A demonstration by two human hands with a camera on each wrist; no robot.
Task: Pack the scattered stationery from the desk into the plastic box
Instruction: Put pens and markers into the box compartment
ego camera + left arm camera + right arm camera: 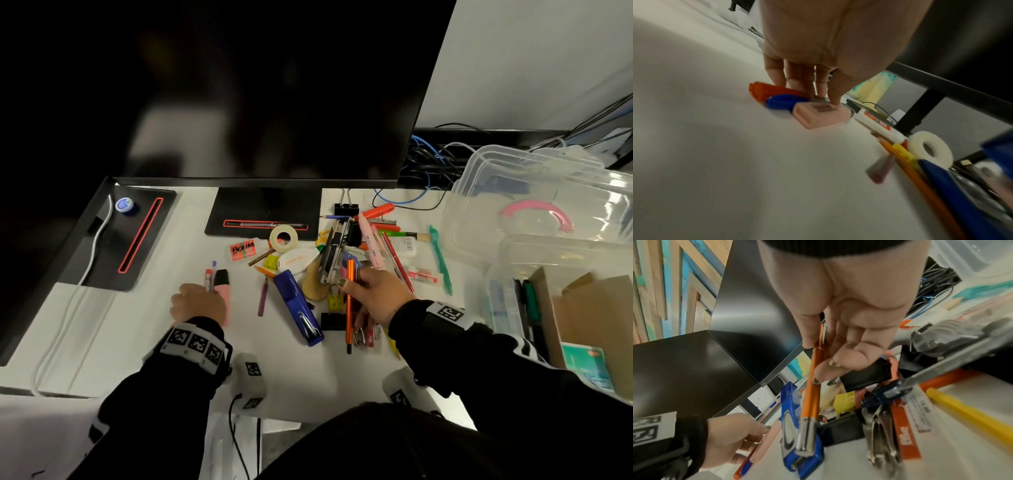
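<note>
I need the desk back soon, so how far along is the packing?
Barely begun. Done: a few pens stand in the plastic box at the right. In hand: the right hand pinches an orange pen, and the left hand grips a pink highlighter with pens. Left: most of the pile, including the blue stapler, tape roll and green toothbrush.

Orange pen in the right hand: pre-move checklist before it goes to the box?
1. Grip: right hand fingers curl round the orange pen. Ok.
2. Pen clear of the pile: its lower end overlies the blue stapler; contact cannot tell.
3. Plastic box open: pens already inside, no lid over them. Ok.
4. Path to the box: red pens and green pen lie between, low on the desk. Ok if lifted.
5. Left hand out of the way: on the pink highlighter, far from the box. Ok.
</note>
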